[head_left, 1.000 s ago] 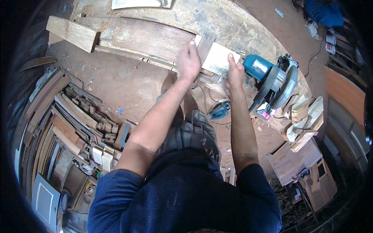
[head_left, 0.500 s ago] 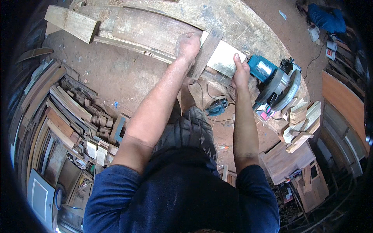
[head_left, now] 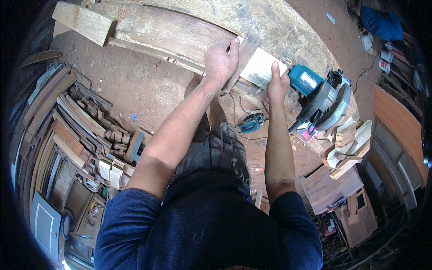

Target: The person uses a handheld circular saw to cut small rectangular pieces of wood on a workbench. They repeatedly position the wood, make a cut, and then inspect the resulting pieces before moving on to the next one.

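Note:
A pale white board [head_left: 261, 67] lies across the bench, with a narrow dark wood strip [head_left: 243, 59] resting crosswise over it. My right hand [head_left: 278, 87] grips the board's near right corner, thumb on top and fingers underneath. At the strip's left edge is my left hand [head_left: 220, 60], its fingers curled in and its thumb pointing toward the strip. What those fingers hold, if anything, is hidden. A long brown plank [head_left: 175, 32] stretches away to the left beneath that hand. Just right of my right hand stands a teal power saw [head_left: 308, 81] with a round guard.
The dusty round-edged bench [head_left: 279, 27] carries a thick wood block [head_left: 84, 23] at far left. Cut wood pieces [head_left: 346, 139] are stacked at its right end. A second teal power tool [head_left: 252, 122] with a cord sits below the bench. Timber piles [head_left: 81, 121] line the left.
My left hand has shifted slightly, its thumb now extended toward the strip instead of folded over the fist. The right hand keeps its hold on the white board.

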A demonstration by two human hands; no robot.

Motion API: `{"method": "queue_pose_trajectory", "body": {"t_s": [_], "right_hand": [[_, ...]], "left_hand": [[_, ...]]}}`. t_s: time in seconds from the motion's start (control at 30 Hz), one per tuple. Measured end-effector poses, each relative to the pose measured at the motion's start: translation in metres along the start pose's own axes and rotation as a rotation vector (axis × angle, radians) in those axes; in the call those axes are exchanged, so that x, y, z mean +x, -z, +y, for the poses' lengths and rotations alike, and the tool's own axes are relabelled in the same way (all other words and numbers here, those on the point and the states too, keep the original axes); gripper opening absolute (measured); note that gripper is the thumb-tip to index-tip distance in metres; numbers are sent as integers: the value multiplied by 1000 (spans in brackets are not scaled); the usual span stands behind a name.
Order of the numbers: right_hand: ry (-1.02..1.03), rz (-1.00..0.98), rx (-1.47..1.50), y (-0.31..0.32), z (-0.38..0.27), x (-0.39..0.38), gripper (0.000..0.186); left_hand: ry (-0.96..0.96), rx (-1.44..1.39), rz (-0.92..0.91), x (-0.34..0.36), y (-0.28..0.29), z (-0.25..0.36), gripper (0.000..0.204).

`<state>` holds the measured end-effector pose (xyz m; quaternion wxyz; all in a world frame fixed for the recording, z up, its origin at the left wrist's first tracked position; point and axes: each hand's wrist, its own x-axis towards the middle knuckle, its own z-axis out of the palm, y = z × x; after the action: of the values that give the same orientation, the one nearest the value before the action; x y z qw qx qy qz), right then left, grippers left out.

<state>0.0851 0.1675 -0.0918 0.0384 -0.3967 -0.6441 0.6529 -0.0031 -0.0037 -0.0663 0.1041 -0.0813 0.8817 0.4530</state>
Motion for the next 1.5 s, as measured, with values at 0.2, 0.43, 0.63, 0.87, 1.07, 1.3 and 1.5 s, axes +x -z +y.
{"method": "queue_pose_trajectory", "body": {"t_s": [0.2, 0.43, 0.63, 0.87, 1.07, 1.3, 1.5], "right_hand": [[-11, -2, 80, -1, 9, 0, 38], [-89, -45, 209, 3, 6, 11, 43], [547, -81, -854, -3, -59, -20, 97], [727, -556, -1163, 1, -74, 12, 124], [755, -500, -1104, 5, -71, 12, 117], [728, 150, -1082, 65, -105, -79, 85], [456, 333, -773, 120, -56, -56, 61]], "left_hand": [[99, -64, 21, -4, -3, 0, 35], [171, 2, -25, 6, -5, 7, 39], [-51, 35, -78, 16, 6, -4, 38], [72, -18, -100, 11, 2, 5, 37], [55, 9, -91, 12, 0, 10, 38], [-467, 356, -42, 27, 9, -20, 33], [-449, 379, -56, 31, -2, -24, 33]]}}
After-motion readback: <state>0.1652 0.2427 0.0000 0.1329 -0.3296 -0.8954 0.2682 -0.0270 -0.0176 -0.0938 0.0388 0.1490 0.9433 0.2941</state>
